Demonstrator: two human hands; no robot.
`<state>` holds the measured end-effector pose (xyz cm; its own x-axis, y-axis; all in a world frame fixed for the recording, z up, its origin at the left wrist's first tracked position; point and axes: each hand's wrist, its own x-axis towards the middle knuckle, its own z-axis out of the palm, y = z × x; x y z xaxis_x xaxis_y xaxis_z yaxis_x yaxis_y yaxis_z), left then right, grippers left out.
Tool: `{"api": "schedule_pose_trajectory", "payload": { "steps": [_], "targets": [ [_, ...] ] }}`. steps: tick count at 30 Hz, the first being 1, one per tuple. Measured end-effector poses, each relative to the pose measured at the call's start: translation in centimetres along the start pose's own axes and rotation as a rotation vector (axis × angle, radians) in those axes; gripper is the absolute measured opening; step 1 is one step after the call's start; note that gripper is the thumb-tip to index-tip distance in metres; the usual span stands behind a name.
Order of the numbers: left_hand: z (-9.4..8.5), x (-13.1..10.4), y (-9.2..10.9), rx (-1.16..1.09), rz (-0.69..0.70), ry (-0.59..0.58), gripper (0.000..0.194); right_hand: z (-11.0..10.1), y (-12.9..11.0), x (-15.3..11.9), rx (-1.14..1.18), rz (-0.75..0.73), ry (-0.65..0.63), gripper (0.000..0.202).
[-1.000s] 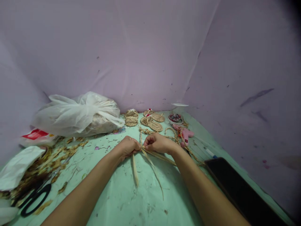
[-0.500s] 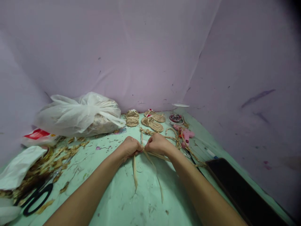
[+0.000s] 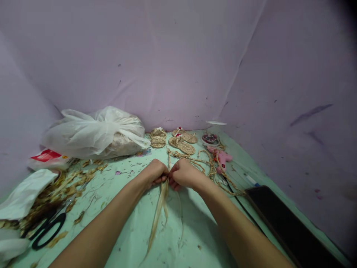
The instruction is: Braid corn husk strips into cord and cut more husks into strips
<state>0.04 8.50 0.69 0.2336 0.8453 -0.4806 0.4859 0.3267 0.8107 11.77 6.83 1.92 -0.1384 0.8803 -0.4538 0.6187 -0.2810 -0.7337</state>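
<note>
My left hand (image 3: 156, 173) and my right hand (image 3: 183, 174) meet close together over the middle of the table, both closed with fingertips pinched. Between them they grip pale plant-fibre strands (image 3: 158, 214), whose loose ends hang toward me over the cloth. A narrow braid (image 3: 169, 160) of the same fibre runs straight away from the fingers. Just beyond my right hand, more braided cord (image 3: 210, 163) lies in loops. The fingers hide the exact point where the braid meets the strands.
Small woven slippers (image 3: 182, 145) sit by the wall. A stuffed plastic bag (image 3: 97, 134) stands left, with fibre scraps (image 3: 75, 182) and black-handled scissors (image 3: 48, 230) nearer. Rightward are a bead container (image 3: 210, 139), a pink glue gun (image 3: 222, 159) and a dark phone-like slab (image 3: 284, 223).
The strands that were spread to both sides now hang together below my hands. My right hand has turned, and its fingers point more downward.
</note>
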Motion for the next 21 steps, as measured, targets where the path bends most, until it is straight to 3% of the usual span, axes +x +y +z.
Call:
{"api": "schedule_pose_trajectory", "payload": {
  "steps": [6,10,13,17,19,21],
  "targets": [
    [-0.8,0.2,-0.4,0.015,0.082,-0.11,0.011,-1.5,-0.7,-1.7,0.308,0.048,-0.179,0.018],
    [-1.1,0.3,-0.3,-0.048,0.061,-0.092,0.013,-2.8,0.1,-1.4,0.404,-0.021,-0.276,0.02],
    [-1.0,0.1,-0.1,-0.094,0.043,-0.06,0.015,-3.3,0.3,-1.0,0.363,-0.019,-0.234,0.016],
    [-1.1,-0.1,0.3,-0.16,0.04,-0.1,0.018,-3.2,0.0,-1.0,0.381,0.012,0.016,0.009],
    [-1.1,-0.2,0.3,-0.172,0.053,-0.129,0.015,-2.7,-0.2,-1.0,0.426,0.009,-0.015,0.01],
    [-1.1,-0.2,0.3,-0.179,0.069,-0.139,0.012,-2.0,-0.2,-1.0,0.45,0.006,-0.132,0.012]
  ]
}}
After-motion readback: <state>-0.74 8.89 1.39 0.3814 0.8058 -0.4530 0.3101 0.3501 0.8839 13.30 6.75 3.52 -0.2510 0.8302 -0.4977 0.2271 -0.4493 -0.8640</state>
